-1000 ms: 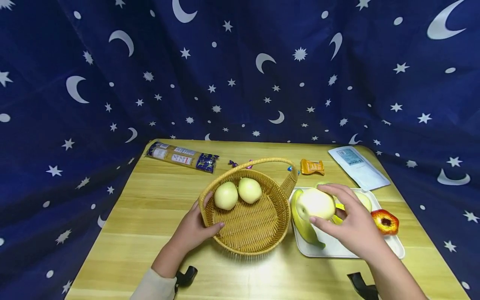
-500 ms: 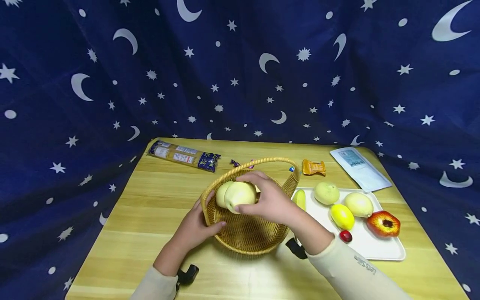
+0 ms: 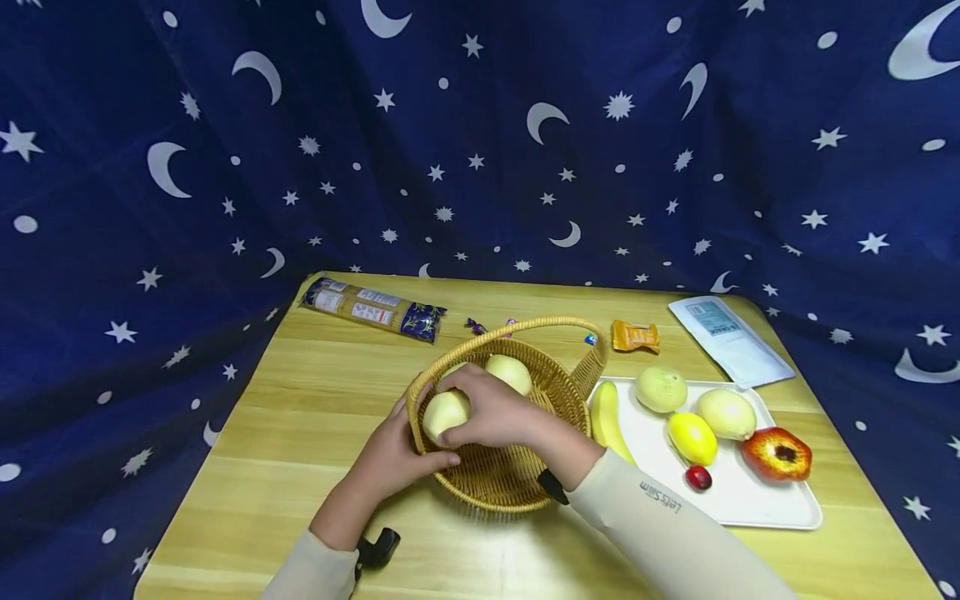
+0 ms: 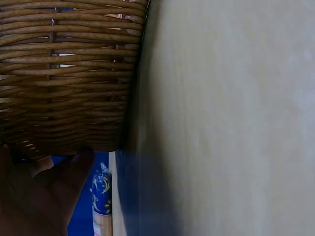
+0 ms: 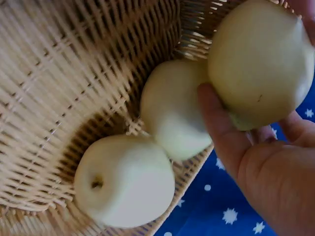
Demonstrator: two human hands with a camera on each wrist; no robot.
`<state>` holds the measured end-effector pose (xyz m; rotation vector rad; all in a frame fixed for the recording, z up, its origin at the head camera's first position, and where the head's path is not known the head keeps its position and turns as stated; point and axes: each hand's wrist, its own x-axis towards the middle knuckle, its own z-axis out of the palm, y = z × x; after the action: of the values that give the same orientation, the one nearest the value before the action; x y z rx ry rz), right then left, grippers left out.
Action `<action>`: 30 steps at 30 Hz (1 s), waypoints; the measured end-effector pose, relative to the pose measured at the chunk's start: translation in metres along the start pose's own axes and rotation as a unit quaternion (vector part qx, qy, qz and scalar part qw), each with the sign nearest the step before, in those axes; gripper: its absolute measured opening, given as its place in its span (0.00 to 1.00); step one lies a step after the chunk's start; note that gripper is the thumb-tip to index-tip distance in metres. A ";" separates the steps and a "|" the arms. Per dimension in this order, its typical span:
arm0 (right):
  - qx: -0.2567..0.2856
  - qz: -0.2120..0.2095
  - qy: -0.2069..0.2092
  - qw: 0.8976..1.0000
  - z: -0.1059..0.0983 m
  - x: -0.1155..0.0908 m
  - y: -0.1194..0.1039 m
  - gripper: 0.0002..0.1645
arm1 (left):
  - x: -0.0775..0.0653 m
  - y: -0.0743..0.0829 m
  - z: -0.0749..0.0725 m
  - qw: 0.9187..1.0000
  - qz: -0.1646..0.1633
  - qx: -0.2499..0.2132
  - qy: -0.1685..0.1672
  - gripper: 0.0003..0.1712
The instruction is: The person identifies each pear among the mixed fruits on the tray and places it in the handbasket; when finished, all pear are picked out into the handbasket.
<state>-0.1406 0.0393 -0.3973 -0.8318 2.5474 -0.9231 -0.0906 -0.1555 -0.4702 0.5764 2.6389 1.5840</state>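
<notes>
The left arm [image 3: 311, 575], sleeved, comes in from the near edge and slants far and right to a bare wrist [image 3: 337, 518]. The left hand [image 3: 393, 460] grips, its thumb [image 3: 438, 461] stretched to the right, its other fingers pointing far. The right arm [image 3: 667, 533], also sleeved, reaches in from the near right, slanting left and far. The right hand [image 3: 497, 410], back uppermost, holds on just right of the left hand, fingers on the far side, thumb on the near
</notes>
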 end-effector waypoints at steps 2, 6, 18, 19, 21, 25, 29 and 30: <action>-0.029 -0.002 -0.013 1.000 0.003 0.004 -0.004 0.38 | -0.001 0.010 -0.003 1.000 0.003 -0.003 -0.002 0.63; -0.084 -0.014 -0.025 0.996 0.008 0.010 -0.006 0.37 | -0.001 0.017 -0.005 1.000 0.010 0.006 -0.007 0.62; -0.164 -0.047 -0.066 0.983 0.021 0.017 0.007 0.41 | 0.003 -0.018 0.005 0.999 0.000 0.033 0.009 0.65; -0.165 -0.046 -0.068 0.983 0.021 0.017 0.007 0.41 | 0.003 -0.018 0.005 0.999 0.001 0.033 0.009 0.64; -0.168 -0.039 -0.072 0.982 0.018 0.016 0.006 0.42 | 0.004 -0.018 0.005 0.999 0.002 0.031 0.005 0.65; -0.154 -0.029 -0.072 0.985 0.006 0.010 0.001 0.39 | 0.004 -0.017 0.005 1.000 0.005 0.029 0.000 0.64; -0.128 -0.035 -0.055 0.990 -0.013 0.000 -0.005 0.34 | 0.003 -0.018 0.005 1.000 0.002 0.030 0.003 0.63; -0.124 -0.039 -0.050 0.990 -0.017 -0.004 -0.007 0.33 | 0.003 -0.018 0.005 1.000 0.001 0.031 0.005 0.63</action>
<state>-0.1422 0.0460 -0.3797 -1.0259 2.5913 -0.5765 -0.0976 -0.1581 -0.4873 0.5756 2.7037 1.5148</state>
